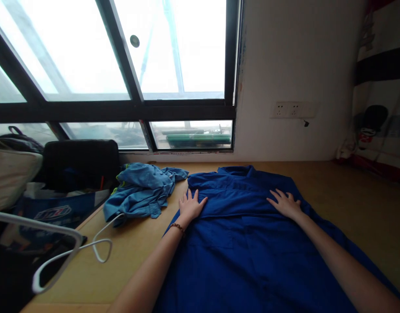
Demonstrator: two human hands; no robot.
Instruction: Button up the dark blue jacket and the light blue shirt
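Observation:
A dark blue collared shirt (252, 243) lies spread on the wooden tabletop, its collar (236, 171) pointing toward the wall. My left hand (191, 205) rests on its upper left part, fingers spread and palm down, with a beaded bracelet at the wrist. On the upper right part lies my right hand (286, 204), also flat with the fingers apart. Folds run across the cloth between the two hands. To the left of my left hand, a crumpled lighter blue garment (143, 191) with yellow-green trim sits on the table.
A white cable or rod (100, 241) loops over the table's left edge. Beyond that edge are a black chair back (80, 163) and a blue bag (56, 213). A window (183, 104) and a wall with sockets (292, 109) bound the far side; a curtain (380, 87) hangs at right.

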